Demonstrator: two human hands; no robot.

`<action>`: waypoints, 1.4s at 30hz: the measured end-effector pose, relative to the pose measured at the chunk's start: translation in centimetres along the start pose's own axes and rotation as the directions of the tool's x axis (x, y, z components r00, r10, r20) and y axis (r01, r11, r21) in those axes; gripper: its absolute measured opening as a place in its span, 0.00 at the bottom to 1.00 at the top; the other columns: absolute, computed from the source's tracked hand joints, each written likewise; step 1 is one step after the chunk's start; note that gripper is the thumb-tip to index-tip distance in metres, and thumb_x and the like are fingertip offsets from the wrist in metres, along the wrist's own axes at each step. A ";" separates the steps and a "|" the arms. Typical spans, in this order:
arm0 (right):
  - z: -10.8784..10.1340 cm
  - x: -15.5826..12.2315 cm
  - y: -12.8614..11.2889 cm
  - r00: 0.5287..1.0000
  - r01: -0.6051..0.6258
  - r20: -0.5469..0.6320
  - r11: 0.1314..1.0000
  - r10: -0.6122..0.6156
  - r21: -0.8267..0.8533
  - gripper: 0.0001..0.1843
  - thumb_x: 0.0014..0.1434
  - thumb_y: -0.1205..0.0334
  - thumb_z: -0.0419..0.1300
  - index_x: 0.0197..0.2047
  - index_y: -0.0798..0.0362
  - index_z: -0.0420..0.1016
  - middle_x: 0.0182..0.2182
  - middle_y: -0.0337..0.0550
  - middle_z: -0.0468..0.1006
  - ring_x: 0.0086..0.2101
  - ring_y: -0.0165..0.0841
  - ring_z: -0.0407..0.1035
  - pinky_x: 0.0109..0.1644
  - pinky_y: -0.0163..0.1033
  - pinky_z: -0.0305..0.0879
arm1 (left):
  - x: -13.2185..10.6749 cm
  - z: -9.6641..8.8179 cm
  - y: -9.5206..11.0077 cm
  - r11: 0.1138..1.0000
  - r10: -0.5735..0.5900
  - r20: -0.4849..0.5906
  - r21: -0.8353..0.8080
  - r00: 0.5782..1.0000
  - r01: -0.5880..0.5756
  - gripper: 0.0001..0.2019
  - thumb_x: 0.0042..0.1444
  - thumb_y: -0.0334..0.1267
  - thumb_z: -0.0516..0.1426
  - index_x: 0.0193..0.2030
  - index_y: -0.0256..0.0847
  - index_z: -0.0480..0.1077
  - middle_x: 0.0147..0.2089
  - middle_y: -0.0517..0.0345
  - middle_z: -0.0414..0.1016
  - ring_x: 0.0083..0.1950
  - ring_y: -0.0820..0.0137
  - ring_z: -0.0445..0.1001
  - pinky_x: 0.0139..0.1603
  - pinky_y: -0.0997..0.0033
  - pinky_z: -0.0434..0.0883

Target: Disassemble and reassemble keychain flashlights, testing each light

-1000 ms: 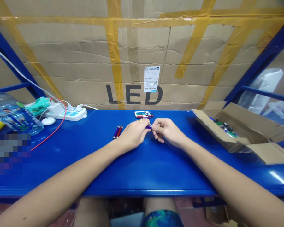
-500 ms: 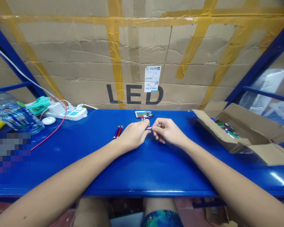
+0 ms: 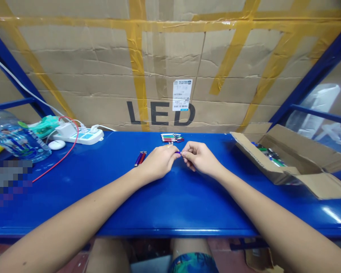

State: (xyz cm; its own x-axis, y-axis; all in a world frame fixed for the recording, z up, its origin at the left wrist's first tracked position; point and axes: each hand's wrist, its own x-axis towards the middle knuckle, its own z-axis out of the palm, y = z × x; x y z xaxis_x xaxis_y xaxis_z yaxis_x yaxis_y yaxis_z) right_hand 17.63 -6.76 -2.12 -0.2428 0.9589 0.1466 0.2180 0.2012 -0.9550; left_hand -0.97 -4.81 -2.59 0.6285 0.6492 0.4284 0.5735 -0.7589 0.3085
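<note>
Over the middle of the blue table, my left hand (image 3: 161, 159) is closed round a slim purple metal tube (image 3: 180, 152), of which only a short piece shows. My right hand (image 3: 197, 154) pinches the tube's right end between thumb and fingertips, so the two hands almost meet. Just behind them lies a row of slim metal tubes (image 3: 170, 138) in silver, green and red, with small clips or cords at their right ends. Left of my left hand rest a purple tube (image 3: 138, 159) and a red tube (image 3: 143, 157), side by side.
At right stands an open cardboard box (image 3: 258, 163) with several coloured tubes inside. A white power strip (image 3: 92, 137), a red cable (image 3: 65, 163) and a large plastic bottle (image 3: 19, 136) are at left. A big carton (image 3: 102, 76) closes off the back.
The silvery end of the purple tube showed between my hands before; now just a bit of purple shows, and the hands are slightly closer. The view has shifted a little.
</note>
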 end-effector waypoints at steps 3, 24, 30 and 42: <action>0.0 0.0 0.2 1.000 -0.015 0.018 1.000 0.015 0.020 0.08 0.55 0.60 0.61 0.29 0.52 0.65 0.18 0.33 0.68 0.14 0.25 0.61 0.13 0.30 0.57 | -0.2 0.2 0.2 1.000 0.016 -0.026 0.013 1.000 -0.016 0.11 0.68 0.37 0.49 0.44 0.37 0.72 0.44 0.47 0.78 0.47 0.59 0.76 0.50 0.60 0.71; -6.7 0.6 0.5 0.994 -0.028 0.043 0.637 0.096 -0.771 0.12 0.54 0.65 0.65 0.19 0.51 0.76 0.20 0.43 0.77 0.21 0.33 0.65 0.25 0.38 0.55 | 0.2 -0.8 0.1 0.997 -0.080 -0.067 0.009 0.995 0.080 0.08 0.67 0.38 0.51 0.44 0.39 0.70 0.47 0.48 0.77 0.48 0.58 0.76 0.49 0.57 0.72; -3.1 0.3 0.7 0.989 0.134 0.149 0.538 -0.016 -0.832 0.04 0.57 0.67 0.63 0.30 0.53 0.78 0.33 0.50 0.80 0.32 0.38 0.72 0.35 0.38 0.61 | 0.2 -1.0 -0.1 0.997 -0.057 -0.065 0.041 0.996 0.060 0.08 0.67 0.37 0.51 0.44 0.39 0.71 0.47 0.48 0.78 0.49 0.58 0.76 0.50 0.57 0.72; -0.2 -0.3 0.6 0.976 0.215 0.156 0.790 -0.152 -0.574 0.06 0.66 0.67 0.49 0.36 0.52 0.62 0.34 0.45 0.73 0.34 0.35 0.67 0.40 0.41 0.62 | 0.4 -1.4 -0.9 0.978 -0.128 -0.088 -0.176 0.988 0.111 0.08 0.63 0.35 0.55 0.47 0.39 0.70 0.48 0.51 0.78 0.49 0.61 0.76 0.50 0.60 0.72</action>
State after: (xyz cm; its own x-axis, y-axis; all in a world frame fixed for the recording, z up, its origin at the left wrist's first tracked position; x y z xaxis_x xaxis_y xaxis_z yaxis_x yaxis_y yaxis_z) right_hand 18.04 -6.87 -2.63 -0.4176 0.8741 0.2482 0.6625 0.4799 -0.5751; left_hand -1.98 -3.96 -1.55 0.5015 0.7339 0.4581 0.5382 -0.6792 0.4990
